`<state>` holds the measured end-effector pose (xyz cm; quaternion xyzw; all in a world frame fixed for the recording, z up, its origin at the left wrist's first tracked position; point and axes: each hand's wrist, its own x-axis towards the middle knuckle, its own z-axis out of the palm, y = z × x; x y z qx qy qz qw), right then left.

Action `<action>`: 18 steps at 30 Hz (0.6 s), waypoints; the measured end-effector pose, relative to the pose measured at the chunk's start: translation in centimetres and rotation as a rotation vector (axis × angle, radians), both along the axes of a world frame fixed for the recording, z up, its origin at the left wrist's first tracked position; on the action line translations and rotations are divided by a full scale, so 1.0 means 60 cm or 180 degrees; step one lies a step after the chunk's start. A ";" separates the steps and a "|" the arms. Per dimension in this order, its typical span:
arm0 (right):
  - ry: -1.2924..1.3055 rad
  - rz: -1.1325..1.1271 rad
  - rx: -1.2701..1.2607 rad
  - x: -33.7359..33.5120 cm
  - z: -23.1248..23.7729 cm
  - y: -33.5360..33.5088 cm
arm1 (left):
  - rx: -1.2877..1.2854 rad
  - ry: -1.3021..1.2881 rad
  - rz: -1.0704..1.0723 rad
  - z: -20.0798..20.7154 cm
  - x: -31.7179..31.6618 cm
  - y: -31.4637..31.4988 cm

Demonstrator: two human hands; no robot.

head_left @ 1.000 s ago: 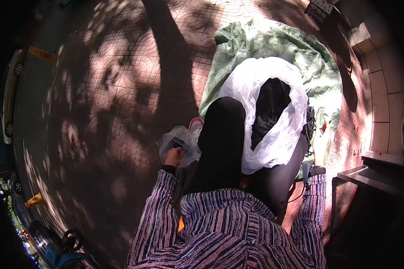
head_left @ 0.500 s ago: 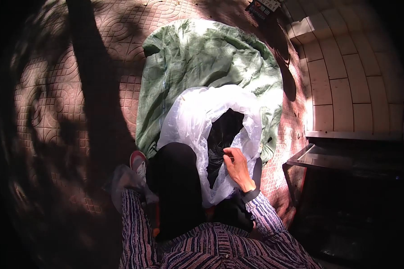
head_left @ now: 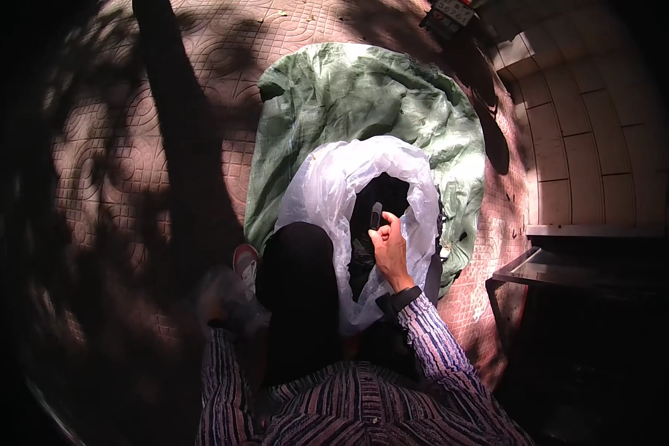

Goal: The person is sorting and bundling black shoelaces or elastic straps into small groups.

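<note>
My right hand [head_left: 391, 251] is over the mouth of a white plastic bag [head_left: 320, 175], its thumb and forefinger pinching a small dark oblong piece with a rounded end [head_left: 377, 215]. The bag stands open in front of my knees, its rim folded outward, and dark contents [head_left: 372, 195] show inside. What these are, I cannot make out. Low on the left, in shade, my left hand [head_left: 217, 306] is closed on a crumpled clear plastic bag [head_left: 238, 290]; its fingers are mostly hidden by the plastic and the dark.
Behind the white bag lies a large green woven sack [head_left: 364, 89] on patterned red paving [head_left: 111, 156]. A tiled ledge [head_left: 572, 163] and a dark metal shelf edge [head_left: 535, 267] stand on the right. My shoe [head_left: 247, 262] shows beside my left knee.
My right hand has moved up and now shows the small dark piece between its fingertips. My left hand stays low with the clear bag. The whole view has shifted slightly.
</note>
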<state>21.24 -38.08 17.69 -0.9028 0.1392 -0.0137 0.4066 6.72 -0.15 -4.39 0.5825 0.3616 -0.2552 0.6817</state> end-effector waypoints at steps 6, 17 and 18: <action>-0.0349 0.0332 -0.0236 -0.019 0.046 -0.022 | -0.1002 0.0404 0.0781 0.047 -0.034 0.006; -0.1858 0.0706 -0.0376 -0.050 0.145 -0.028 | -0.2195 -0.0153 0.1643 0.183 -0.058 -0.025; -0.1796 0.0520 0.0150 -0.049 0.141 -0.027 | -0.2215 -0.0236 0.1579 0.192 -0.059 -0.028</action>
